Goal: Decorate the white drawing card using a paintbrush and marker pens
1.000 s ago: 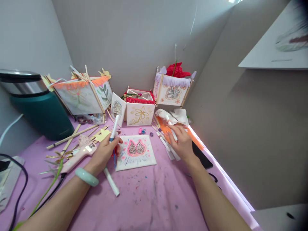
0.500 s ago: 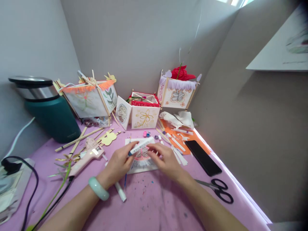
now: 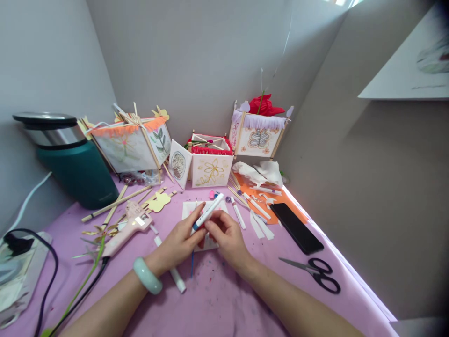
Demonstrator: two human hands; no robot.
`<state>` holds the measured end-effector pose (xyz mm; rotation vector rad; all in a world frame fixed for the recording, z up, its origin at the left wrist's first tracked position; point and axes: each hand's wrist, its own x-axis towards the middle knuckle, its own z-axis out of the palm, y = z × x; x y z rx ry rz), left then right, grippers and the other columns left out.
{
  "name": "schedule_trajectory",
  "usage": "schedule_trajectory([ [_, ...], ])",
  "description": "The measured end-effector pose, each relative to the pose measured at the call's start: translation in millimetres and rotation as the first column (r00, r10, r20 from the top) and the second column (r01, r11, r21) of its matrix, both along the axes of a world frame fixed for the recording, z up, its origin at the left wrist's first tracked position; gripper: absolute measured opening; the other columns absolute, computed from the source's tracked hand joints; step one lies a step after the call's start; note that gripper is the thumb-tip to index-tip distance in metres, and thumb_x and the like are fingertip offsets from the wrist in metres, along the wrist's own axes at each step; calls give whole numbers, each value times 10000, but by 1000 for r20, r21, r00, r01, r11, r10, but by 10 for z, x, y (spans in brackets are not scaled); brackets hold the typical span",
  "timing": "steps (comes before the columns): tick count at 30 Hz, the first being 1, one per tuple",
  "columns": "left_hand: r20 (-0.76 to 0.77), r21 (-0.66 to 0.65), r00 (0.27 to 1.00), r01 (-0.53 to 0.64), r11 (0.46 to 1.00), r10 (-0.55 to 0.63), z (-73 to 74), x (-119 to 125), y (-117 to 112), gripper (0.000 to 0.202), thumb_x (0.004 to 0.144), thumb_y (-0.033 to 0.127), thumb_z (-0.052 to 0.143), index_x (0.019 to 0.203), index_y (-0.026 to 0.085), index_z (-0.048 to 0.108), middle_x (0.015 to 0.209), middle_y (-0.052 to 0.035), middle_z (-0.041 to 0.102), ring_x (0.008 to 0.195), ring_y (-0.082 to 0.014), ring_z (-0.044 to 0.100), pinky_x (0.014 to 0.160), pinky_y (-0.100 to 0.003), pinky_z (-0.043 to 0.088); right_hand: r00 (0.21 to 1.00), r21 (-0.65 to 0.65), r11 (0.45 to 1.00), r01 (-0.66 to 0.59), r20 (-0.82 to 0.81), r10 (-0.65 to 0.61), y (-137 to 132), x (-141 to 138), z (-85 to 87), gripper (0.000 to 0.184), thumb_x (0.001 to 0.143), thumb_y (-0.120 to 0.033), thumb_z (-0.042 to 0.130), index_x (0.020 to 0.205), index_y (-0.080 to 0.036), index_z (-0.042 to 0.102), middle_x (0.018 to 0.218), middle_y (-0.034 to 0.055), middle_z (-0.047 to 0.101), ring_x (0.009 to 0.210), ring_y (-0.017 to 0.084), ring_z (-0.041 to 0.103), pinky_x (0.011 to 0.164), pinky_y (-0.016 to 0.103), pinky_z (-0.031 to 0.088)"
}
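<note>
From the head camera, the right hand (image 3: 224, 236) is now closing in on the near, blue-capped end of the white marker (image 3: 209, 212), where half a second ago it was lying along the barrel. The left hand (image 3: 180, 241) is pinching that same end, so both hands' fingers are grasping it. The marker is being held just above the painted card (image 3: 186, 209) on the table (image 3: 224, 299), its long axis tilting up and away to the right.

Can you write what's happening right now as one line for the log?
left hand: holds marker | right hand: fingers at marker's blue end | under hands: painted card | nearby: glue gun, scissors
</note>
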<state>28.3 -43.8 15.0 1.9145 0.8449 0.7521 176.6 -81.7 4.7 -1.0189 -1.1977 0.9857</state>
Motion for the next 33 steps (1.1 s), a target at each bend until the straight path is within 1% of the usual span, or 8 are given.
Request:
schedule_trajectory([
  [5,91,-214,989,132,968,-115,22,13,-36,508,905,382,460,1377,197,421,653,14,598,497,-136,522,498,-238,434,984,-64,997,-33,-176,21,-14,36,95,266,841,-453,569,899,-206,490,595,-48,551,508,106,507,490,220,395],
  [11,-35,28,998,50,998,-49,-29,37,-53,485,874,349,524,1344,230,495,834,-27,653,740,-181,588,708,-275,463,996,-102,994,-36,-89,27,0,-45,42,282,781,-444,622,852,-198,503,607,-59,507,481,88,439,454,215,366],
  [15,-45,-64,995,81,995,-84,-1,23,-25,550,874,406,512,1379,208,422,789,5,597,596,-134,530,587,-253,439,972,-35,974,224,75,-221,71,291,243,274,851,-474,502,800,-209,453,578,-62,466,482,99,427,472,225,355],
  [18,53,-144,997,-51,988,59,30,-21,48,427,886,416,461,1234,174,502,745,22,545,512,-103,484,499,-233,405,725,127,881,456,521,-451,139,741,426,258,892,-426,452,753,-209,445,641,-15,536,601,140,520,576,256,375],
  [21,38,-162,960,-268,950,277,44,-86,139,320,882,367,426,1120,181,530,641,48,515,447,-106,476,457,-232,389,300,26,868,496,933,-200,195,1075,412,213,893,-344,456,788,-176,531,719,70,613,700,212,589,603,291,361],
  [23,-82,-88,915,-400,912,394,57,-129,188,299,867,321,416,1103,188,543,633,40,558,430,-117,500,467,-244,399,123,-40,855,518,992,-28,209,1161,320,204,880,-309,488,903,-133,589,889,146,651,789,256,621,613,303,366],
  [26,-316,118,810,-484,867,495,77,-179,238,339,846,252,406,1133,172,569,679,-5,649,501,-151,576,557,-274,429,-4,97,828,552,993,-114,186,1115,215,316,887,-323,513,1113,-110,574,1113,188,619,884,283,634,637,314,385],
  [33,-491,210,721,-447,869,490,-18,-225,342,369,830,256,471,1133,109,621,676,-64,703,644,-222,641,680,-321,437,192,-45,922,385,981,-32,81,640,116,205,899,-254,495,964,-150,659,923,125,713,857,251,662,685,308,413],
])
